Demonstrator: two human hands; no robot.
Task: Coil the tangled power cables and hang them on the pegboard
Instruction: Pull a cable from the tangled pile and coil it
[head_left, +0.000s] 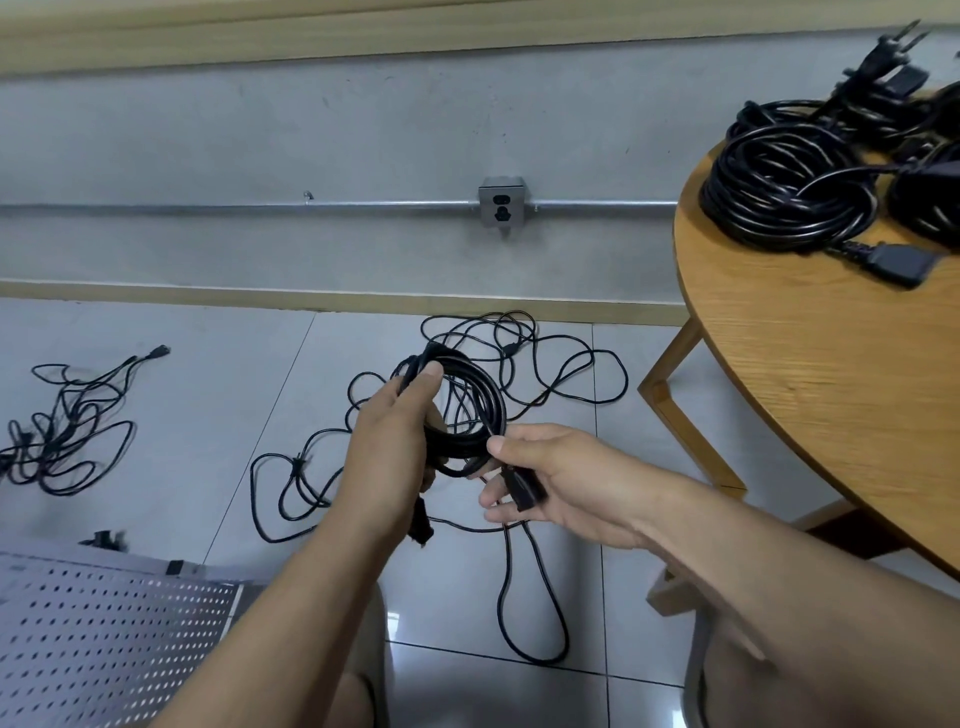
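My left grip (395, 441) is clenched round the top of the coil (485, 410), and my right grip (556, 478) pinches its end connector (525, 489). Both are held above the floor, with the desk (831, 395) off to my right. If the left loosens, I judge the loops would spill into the tangled cables (566, 374) below and snag. The coil's oval runs long from my left thumb down toward my right grip, its open face tilted toward me.
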